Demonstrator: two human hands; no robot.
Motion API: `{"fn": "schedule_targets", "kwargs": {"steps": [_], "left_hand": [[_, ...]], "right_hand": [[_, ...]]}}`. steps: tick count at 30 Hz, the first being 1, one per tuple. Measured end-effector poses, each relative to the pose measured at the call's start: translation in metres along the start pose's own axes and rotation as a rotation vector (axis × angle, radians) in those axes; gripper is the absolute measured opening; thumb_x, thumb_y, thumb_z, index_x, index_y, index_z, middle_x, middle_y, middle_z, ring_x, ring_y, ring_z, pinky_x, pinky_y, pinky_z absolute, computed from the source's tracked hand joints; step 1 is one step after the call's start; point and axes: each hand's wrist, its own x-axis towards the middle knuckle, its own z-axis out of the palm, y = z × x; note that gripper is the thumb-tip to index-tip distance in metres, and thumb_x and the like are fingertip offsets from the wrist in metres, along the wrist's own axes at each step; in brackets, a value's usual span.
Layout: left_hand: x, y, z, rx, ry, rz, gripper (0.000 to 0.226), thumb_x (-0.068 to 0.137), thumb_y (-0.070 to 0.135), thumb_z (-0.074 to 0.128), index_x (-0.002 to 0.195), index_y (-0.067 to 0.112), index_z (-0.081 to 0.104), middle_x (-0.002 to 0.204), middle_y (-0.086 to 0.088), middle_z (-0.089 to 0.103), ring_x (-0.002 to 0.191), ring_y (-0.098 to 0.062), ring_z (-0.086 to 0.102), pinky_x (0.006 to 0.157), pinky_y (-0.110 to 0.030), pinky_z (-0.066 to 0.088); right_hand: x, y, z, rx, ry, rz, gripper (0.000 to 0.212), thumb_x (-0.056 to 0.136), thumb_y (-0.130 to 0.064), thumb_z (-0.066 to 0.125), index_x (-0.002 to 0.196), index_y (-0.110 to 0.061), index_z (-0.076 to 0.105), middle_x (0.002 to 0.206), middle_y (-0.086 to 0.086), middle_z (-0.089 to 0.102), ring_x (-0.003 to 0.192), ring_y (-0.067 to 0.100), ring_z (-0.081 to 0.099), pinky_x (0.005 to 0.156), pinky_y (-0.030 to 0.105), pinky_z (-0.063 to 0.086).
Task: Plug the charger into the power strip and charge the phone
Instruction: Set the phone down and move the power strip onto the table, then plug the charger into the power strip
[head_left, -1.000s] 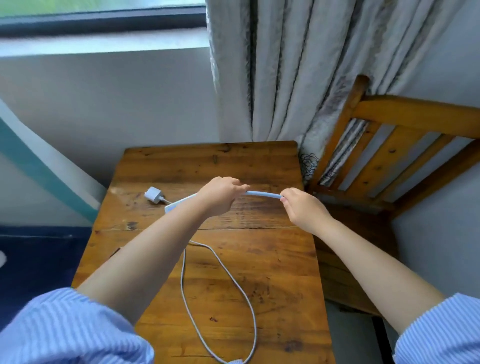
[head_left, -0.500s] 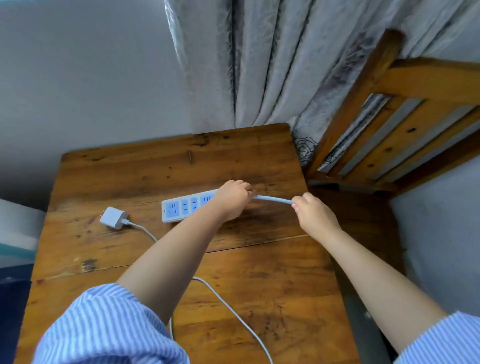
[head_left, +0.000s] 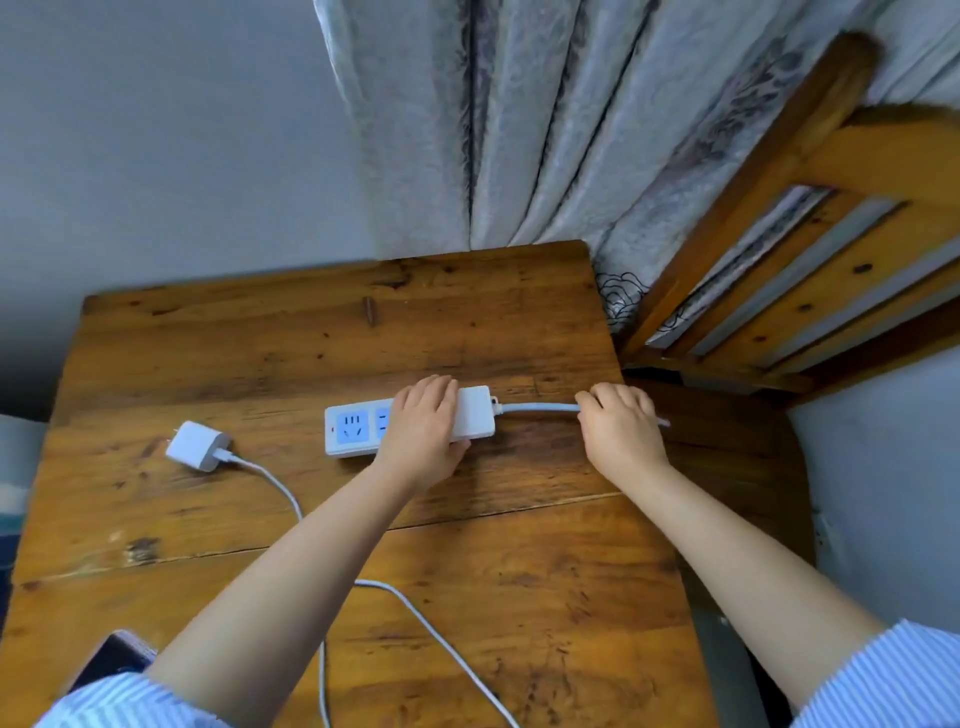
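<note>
A white power strip with blue sockets lies flat on the wooden table. My left hand rests over its middle, gripping it. The strip's pale blue cord runs right off the table edge, and my right hand is closed around it. A white charger block lies unplugged to the left of the strip, its white cable looping toward me. A dark phone shows at the near left corner, partly hidden by my left sleeve.
A grey patterned curtain hangs behind the table. A wooden chair stands close at the right, its slatted back above the table corner. A grey wall lies to the left.
The strip has come down from the air and now lies flat on the table, farther right. Both hands lowered with it. My view tilted down, so the phone came into sight.
</note>
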Motion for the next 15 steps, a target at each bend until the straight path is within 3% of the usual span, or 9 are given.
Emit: {"fn": "schedule_targets", "kwargs": {"steps": [2, 5, 7, 11, 15], "left_hand": [[-0.015, -0.018, -0.002, -0.003, 0.019, -0.065, 0.068, 0.086, 0.028, 0.055, 0.14, 0.003, 0.022, 0.149, -0.014, 0.027, 0.138, -0.028, 0.021, 0.115, -0.043, 0.016], [-0.04, -0.042, -0.009, -0.035, 0.066, -0.145, 0.06, 0.083, 0.017, 0.058, 0.134, -0.003, 0.032, 0.143, -0.021, 0.037, 0.135, -0.032, 0.031, 0.11, -0.045, 0.026], [-0.057, -0.05, -0.012, -0.065, 0.069, -0.201, 0.057, 0.081, 0.012, 0.06, 0.131, -0.004, 0.038, 0.14, -0.024, 0.04, 0.132, -0.036, 0.035, 0.106, -0.046, 0.03], [-0.1, -0.061, -0.012, -0.054, 0.059, -0.285, 0.047, 0.081, 0.007, 0.053, 0.127, 0.001, 0.044, 0.14, -0.021, 0.04, 0.132, -0.033, 0.034, 0.104, -0.043, 0.032], [-0.148, -0.068, -0.006, -0.062, 0.009, -0.501, 0.041, 0.087, 0.017, 0.049, 0.127, 0.009, 0.044, 0.144, -0.012, 0.035, 0.134, -0.026, 0.028, 0.104, -0.04, 0.032]], "right_hand": [[0.002, -0.016, 0.004, 0.03, 0.047, -0.114, 0.028, 0.073, 0.004, 0.066, 0.101, 0.002, 0.062, 0.095, 0.023, 0.068, 0.092, 0.039, 0.063, 0.092, 0.056, 0.045], [0.007, -0.044, 0.008, 0.082, -0.058, -0.134, 0.036, 0.084, 0.003, 0.049, 0.12, 0.0, 0.049, 0.123, 0.02, 0.056, 0.118, 0.033, 0.049, 0.11, 0.051, 0.025], [0.007, -0.058, 0.009, 0.067, -0.093, -0.13, 0.042, 0.087, -0.001, 0.043, 0.129, -0.005, 0.038, 0.136, 0.014, 0.046, 0.128, 0.028, 0.037, 0.115, 0.048, 0.015], [-0.008, -0.087, -0.002, 0.131, -0.035, -0.248, 0.037, 0.083, -0.001, 0.048, 0.12, 0.0, 0.048, 0.128, 0.02, 0.052, 0.122, 0.034, 0.044, 0.108, 0.045, 0.029], [-0.022, -0.124, -0.01, 0.192, -0.055, -0.421, 0.029, 0.077, 0.004, 0.051, 0.106, 0.003, 0.057, 0.114, 0.023, 0.059, 0.111, 0.038, 0.051, 0.098, 0.045, 0.038]]}}
